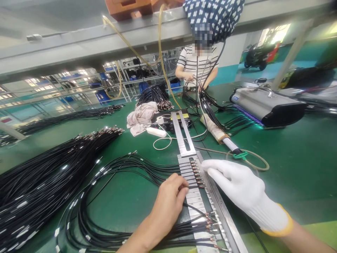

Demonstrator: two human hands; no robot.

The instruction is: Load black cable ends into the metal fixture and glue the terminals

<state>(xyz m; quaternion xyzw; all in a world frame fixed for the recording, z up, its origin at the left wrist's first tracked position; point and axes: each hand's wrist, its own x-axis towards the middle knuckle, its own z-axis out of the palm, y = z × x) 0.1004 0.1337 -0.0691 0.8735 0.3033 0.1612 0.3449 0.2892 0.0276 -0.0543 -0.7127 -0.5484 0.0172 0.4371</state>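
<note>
My bare left hand (pixel 170 198) is closed, thumb and fingertips pinched on a black cable (pixel 195 186) laid across a slotted metal fixture (pixel 193 201). My right hand (pixel 238 184), in a white glove with a yellow cuff, has its fingers stretched out beside the fixture's metal rail (pixel 219 207); nothing shows in them. Several cable ends with metal connectors (pixel 196 172) sit in a row in the upper slots. Lower down, more cable ends (pixel 210 225) lie over the fixture. Their black cables (pixel 86 207) loop away to the left.
A large cable bundle (pixel 52 175) covers the left of the green table (pixel 295 168). Beyond the fixture are a cloth (pixel 142 117), a black box (pixel 168 123) and a taped handle with a green clip (pixel 240 155). A grey lamp unit (pixel 265 105) stands right. A person (pixel 197 66) handles cables opposite.
</note>
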